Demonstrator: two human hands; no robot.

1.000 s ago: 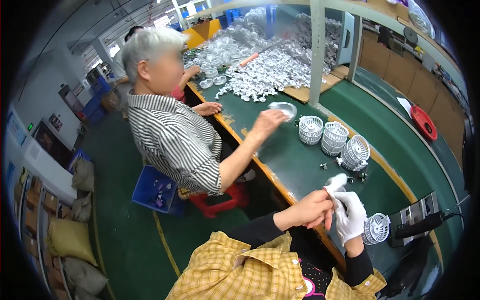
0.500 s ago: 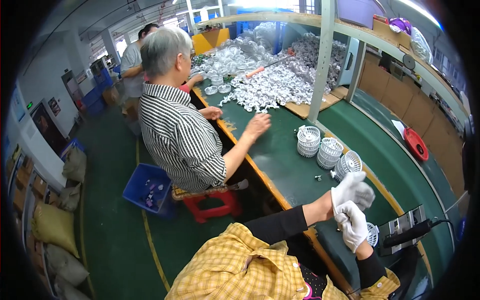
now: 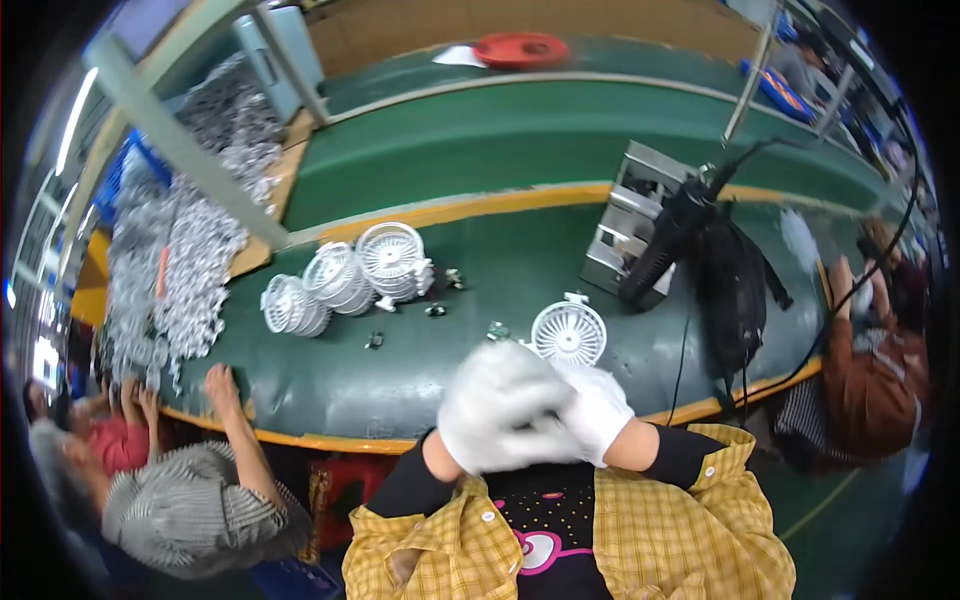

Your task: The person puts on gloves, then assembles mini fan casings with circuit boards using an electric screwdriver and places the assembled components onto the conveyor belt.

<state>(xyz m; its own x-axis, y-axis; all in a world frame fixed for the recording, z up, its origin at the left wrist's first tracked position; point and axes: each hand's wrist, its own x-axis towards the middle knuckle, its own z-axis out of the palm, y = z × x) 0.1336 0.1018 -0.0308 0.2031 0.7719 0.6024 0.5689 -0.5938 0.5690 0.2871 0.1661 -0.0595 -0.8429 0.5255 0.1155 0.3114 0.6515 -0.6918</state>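
My left hand [image 3: 500, 412] and my right hand [image 3: 598, 408], both in white knitted gloves, meet in front of my chest over the near table edge. Motion smears the left one most, and the fingers of both run together, so their grip does not show. Just beyond them a white round plastic fan grille [image 3: 568, 334] lies on the green table [image 3: 400, 385]. A small green-and-white part [image 3: 497, 330] sits to its left, partly behind my left hand. Three stacks of similar grilles [image 3: 393, 255] lean together farther left, with several small dark parts [image 3: 435, 311] near them.
A metal fixture [image 3: 625, 225] holds a black corded tool [image 3: 665, 245] at the right, beside a black bag-like item [image 3: 732, 290]. White plastic pieces [image 3: 195, 260] are heaped far left. Co-workers sit left [image 3: 190, 510] and right [image 3: 870, 385]. A red tray [image 3: 520, 50] lies beyond.
My view has swung right, to face the table and tool fixture. My gloved hands remain together, now in front of my chest; earlier the right one pinched the left glove.
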